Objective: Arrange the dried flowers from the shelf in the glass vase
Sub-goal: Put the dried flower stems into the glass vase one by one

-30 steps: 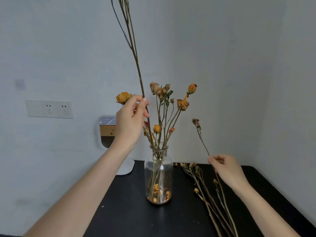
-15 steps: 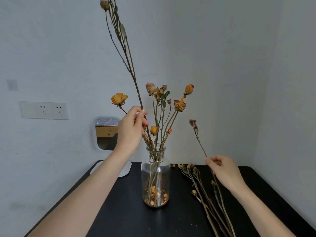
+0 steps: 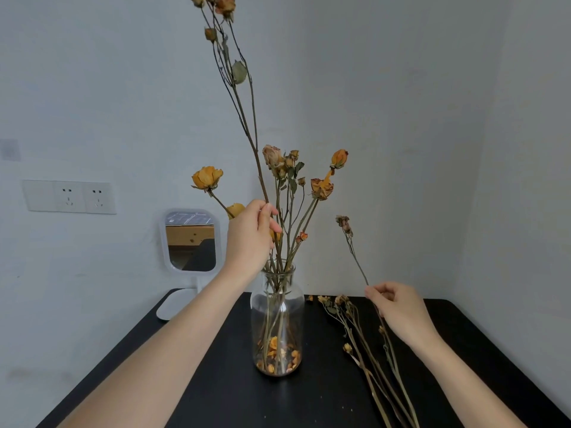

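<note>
Dried flowers (image 3: 304, 186) already stand in the glass vase (image 3: 277, 322) at the centre of the black surface (image 3: 216, 396). The left hand (image 3: 250, 239), just above the vase mouth at 11 o'clock from it, is pinched shut on a very tall branching stem (image 3: 247, 118) whose long axis runs steeply up toward 11 o'clock; its foot seems to be inside the neck. The right hand (image 3: 394, 307), at 3 o'clock from the vase and well apart, pinches a short thin stem (image 3: 352, 245) pointing up toward 11 o'clock. Loose stems (image 3: 367, 344) lie beside it on the surface. The left hand is nearer. Behind, a small mirror (image 3: 190, 239) at 9 o'clock, wall sockets (image 3: 69, 196), pale walls.
</note>
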Available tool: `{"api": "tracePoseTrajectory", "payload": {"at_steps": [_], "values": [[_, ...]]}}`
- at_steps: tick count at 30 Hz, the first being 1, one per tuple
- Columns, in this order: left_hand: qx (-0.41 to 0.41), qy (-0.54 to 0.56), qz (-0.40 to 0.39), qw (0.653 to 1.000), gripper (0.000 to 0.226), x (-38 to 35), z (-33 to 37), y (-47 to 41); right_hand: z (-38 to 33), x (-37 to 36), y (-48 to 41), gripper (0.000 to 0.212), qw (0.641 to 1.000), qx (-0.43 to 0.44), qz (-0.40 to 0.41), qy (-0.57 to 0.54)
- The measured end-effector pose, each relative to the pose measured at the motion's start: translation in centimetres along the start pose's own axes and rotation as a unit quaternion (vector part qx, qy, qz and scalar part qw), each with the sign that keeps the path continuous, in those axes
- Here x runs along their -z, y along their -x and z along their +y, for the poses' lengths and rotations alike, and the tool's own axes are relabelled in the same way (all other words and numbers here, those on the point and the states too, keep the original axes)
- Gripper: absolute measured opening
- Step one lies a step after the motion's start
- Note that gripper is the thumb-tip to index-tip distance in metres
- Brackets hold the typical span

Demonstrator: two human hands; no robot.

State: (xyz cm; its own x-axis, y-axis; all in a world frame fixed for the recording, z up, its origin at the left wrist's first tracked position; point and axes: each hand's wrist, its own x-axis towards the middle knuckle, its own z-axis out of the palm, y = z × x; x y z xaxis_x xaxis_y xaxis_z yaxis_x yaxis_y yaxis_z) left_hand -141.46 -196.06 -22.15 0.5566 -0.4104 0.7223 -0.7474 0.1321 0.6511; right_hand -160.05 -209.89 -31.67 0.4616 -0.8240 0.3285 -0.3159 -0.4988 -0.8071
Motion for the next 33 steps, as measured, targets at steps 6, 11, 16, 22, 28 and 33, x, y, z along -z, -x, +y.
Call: {"api": "tracePoseTrajectory", "payload": {"at_steps": [6, 11, 16, 22, 28, 33], "values": [[0.092, -0.071, -0.144, 0.983, 0.02, -0.9, -1.8, 0.6, 0.1, -0.3, 0.1, 0.015, 1.0, 0.002, 0.0, 0.002], [0.081, -0.027, -0.097, 0.992, 0.014, -1.3, -1.9, 0.8, 0.4, -0.5, 0.0, 0.016, 1.0, 0.0, 0.001, 0.011], [0.051, -0.003, -0.053, 0.997, 0.021, -1.3, -1.3, 0.0, 0.4, -0.4, 0.1, 0.016, 1.0, -0.005, 0.0, 0.015], [0.086, -0.01, -0.05, 0.995, 0.023, -1.1, -2.8, 1.0, -1.0, 0.6, 0.1, 0.013, 0.997, 0.014, 0.033, -0.069], [0.045, 0.089, -0.033, 0.994, 0.036, -0.9, -3.4, 4.3, -4.1, 2.6, -0.7, 0.015, 0.972, 0.069, 0.112, -0.197], [0.053, -0.013, -0.017, 0.998, 0.028, -0.6, -7.8, 9.1, -7.0, 3.4, -1.7, 0.022, 0.947, 0.134, 0.176, -0.233]]}}
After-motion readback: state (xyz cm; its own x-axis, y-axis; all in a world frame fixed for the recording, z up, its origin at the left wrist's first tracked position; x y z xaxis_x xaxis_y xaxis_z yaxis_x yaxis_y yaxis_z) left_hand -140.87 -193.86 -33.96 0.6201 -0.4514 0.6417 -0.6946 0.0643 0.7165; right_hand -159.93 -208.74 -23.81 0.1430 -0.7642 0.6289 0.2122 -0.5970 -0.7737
